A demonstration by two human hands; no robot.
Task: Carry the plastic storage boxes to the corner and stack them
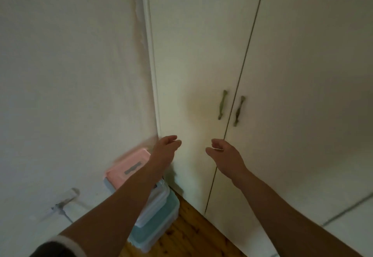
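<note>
A stack of plastic storage boxes stands on the floor in the corner between the wall and the wardrobe. The pink-lidded box [129, 168] is on top, a clear white-lidded box [153, 206] is under it, and a teal box [157, 226] is lowest and nearest me. My left forearm crosses over the stack and hides part of it. My left hand [164, 149] is raised above the stack, fingers loosely curled and holding nothing. My right hand [224, 156] hovers beside it in front of the wardrobe door, also holding nothing.
A white wall [70, 75] is at the left. White wardrobe doors [201, 55] with two greenish handles [222, 104] fill the right. Wooden floor [187, 234] shows below. A wall socket with a cable [62, 202] sits low on the left.
</note>
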